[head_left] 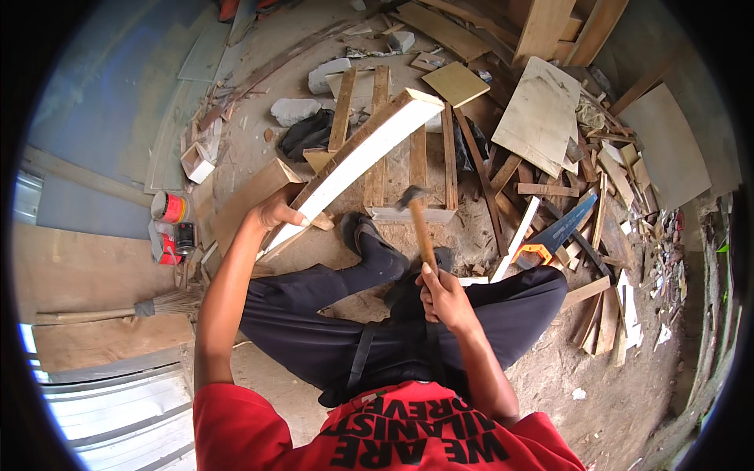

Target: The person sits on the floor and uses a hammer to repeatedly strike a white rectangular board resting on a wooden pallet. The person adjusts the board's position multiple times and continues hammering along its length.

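Observation:
My left hand (281, 212) grips the near end of a long wooden board (365, 155) with a white face and a brown edge. The board slants up and away to the right, its far end raised over a slatted wooden frame (380, 169) on the ground. My right hand (444, 297) is closed around the wooden handle of a hammer (422, 231), held upright over my lap. The dark hammer head sits right of the board, in front of the frame's near crosspiece. Another wooden piece (259, 192) lies behind my left hand.
A handsaw (561, 228) with an orange handle rests on scrap wood to the right. Plywood sheets (538, 114) lie behind it. At the left are cans (168, 207), a broom (153, 306) and a small wooden box (197, 162). Stone blocks (295, 111) stand beyond the board.

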The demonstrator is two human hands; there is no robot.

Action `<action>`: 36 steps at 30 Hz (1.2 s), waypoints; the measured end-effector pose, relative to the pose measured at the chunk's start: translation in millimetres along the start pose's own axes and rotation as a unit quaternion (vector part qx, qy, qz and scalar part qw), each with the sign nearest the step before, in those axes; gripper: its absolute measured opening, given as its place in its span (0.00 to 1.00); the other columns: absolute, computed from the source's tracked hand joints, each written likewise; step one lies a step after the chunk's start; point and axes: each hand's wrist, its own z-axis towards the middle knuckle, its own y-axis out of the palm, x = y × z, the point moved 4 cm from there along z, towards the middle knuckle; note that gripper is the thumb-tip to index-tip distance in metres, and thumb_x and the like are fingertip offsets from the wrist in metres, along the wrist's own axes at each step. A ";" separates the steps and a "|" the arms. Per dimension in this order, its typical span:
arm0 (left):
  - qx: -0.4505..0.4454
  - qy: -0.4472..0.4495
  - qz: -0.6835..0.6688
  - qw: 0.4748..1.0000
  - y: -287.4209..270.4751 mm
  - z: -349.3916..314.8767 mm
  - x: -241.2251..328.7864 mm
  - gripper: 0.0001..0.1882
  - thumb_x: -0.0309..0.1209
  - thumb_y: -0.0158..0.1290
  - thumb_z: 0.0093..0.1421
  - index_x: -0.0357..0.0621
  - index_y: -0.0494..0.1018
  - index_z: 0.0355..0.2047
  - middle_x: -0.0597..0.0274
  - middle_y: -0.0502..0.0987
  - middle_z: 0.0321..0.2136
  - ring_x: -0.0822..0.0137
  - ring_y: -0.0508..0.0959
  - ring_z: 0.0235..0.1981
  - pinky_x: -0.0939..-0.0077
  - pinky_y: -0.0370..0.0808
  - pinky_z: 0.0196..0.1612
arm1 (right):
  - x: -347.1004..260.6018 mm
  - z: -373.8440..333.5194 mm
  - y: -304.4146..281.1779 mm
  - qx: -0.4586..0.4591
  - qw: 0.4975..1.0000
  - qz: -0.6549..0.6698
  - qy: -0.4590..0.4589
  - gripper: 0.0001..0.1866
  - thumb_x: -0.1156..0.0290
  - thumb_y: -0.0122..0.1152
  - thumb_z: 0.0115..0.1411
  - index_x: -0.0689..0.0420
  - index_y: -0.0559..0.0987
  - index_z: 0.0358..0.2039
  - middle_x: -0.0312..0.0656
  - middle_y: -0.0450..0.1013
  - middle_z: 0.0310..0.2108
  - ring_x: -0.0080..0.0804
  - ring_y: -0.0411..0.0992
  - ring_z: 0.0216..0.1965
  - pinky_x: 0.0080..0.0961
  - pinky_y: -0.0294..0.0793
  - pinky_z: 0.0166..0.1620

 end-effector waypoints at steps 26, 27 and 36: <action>-0.116 0.015 0.181 0.977 60.4 -9.2 54.6 0.54 0.36 0.60 0.27 0.37 0.67 0.63 0.57 0.63 0.68 0.51 0.57 0.71 0.57 0.51 0.71 | -44.6 -43.5 -23.0 -0.201 0.967 -0.058 0.144 0.24 0.49 0.47 0.72 0.62 0.71 0.36 0.25 0.51 0.16 0.12 0.47 0.14 0.16 0.45 0.15; -0.111 0.017 0.183 0.977 55.8 -7.7 47.7 0.54 0.37 0.60 0.27 0.37 0.67 0.63 0.56 0.63 0.68 0.51 0.57 0.70 0.57 0.51 0.71 | -41.6 -41.2 -23.3 -0.201 0.968 -0.045 0.141 0.25 0.49 0.47 0.72 0.61 0.70 0.36 0.25 0.51 0.16 0.13 0.47 0.14 0.17 0.45 0.16; -0.071 0.065 0.096 0.991 50.5 -4.0 31.2 0.52 0.42 0.61 0.29 0.34 0.69 0.61 0.46 0.62 0.67 0.49 0.61 0.68 0.59 0.51 0.71 | -40.6 -38.9 -22.4 -0.187 0.978 -0.019 0.093 0.26 0.46 0.47 0.72 0.62 0.69 0.36 0.24 0.49 0.16 0.12 0.45 0.13 0.16 0.43 0.15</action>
